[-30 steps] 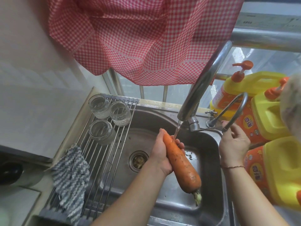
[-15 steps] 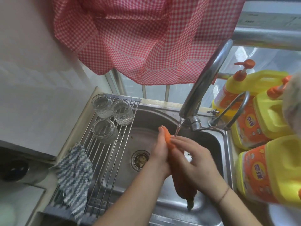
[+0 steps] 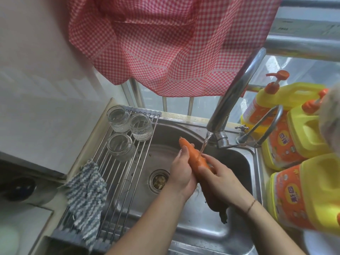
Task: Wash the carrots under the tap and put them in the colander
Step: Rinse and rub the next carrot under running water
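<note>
Glasses (image 3: 127, 133) + cloth (image 3: 86, 196) on rack (image 3: 117, 181)

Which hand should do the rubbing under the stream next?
Right, likely. The left hand already grips the carrot from the side, steadying it, while the right hand lies over it just below where the tap water lands.

Long orange carrot (image 3: 193, 155), wet, tilted w/ thin tip up-left, dark stem end down-right, over steel sink (image 3: 239, 162); curved chrome tap (image 3: 237, 92) streams water onto its middle.
</note>
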A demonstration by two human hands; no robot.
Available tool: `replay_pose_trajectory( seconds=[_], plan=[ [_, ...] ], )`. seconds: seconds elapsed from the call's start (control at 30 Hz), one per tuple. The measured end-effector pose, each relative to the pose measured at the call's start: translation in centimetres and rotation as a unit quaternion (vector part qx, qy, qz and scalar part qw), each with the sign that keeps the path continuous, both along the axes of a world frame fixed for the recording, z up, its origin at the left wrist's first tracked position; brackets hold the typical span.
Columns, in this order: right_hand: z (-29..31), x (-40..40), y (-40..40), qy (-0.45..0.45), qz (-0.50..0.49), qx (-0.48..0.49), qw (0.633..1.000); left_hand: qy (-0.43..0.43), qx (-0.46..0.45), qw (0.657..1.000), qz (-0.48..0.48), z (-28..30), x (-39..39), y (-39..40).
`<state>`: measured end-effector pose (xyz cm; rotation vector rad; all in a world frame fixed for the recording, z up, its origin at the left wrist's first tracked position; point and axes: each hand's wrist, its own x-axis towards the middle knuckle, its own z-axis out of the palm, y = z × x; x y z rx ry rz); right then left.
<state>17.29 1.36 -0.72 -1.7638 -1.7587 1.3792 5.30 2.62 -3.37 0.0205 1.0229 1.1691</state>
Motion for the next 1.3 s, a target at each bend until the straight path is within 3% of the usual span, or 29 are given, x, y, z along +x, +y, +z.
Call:
replay_pose_trajectory(
  seconds=[0.23,0.43,0.63,1.07,1.23,1.3],
  plan=[
    [-0.7,0.1,0.2,0.077,-0.047,-0.031,0.995,-0.01,0.095,0.995,-0.026,-0.3,0.3,-1.0],
    [-1.5,0.1,-0.3,0.084,-0.046,-0.014,0.995,-0.052,0.179,0.98,-0.073,-0.3,-0.5,-1.7],
    [-1.6,0.2,-0.4,0.093,-0.033,-0.007,0.995,-0.071,0.17,0.981,-0.066,0.1,-0.9,-1.6],
    [-1.6,0.0,-0.8,0.086,-0.033,0.029,0.995,0.007,0.103,0.994,-0.036,-1.4,-0.3,-1.2],
    [-2.0,0.3,-0.6,0.111,-0.031,0.011,0.993,-0.108,0.113,0.986,-0.065,-1.5,-1.4,-1.3],
    [-1.9,0.4,-0.6,0.13,-0.031,-0.002,0.991,-0.108,0.116,0.985,-0.065,-1.8,-1.4,-1.5]
  ],
)
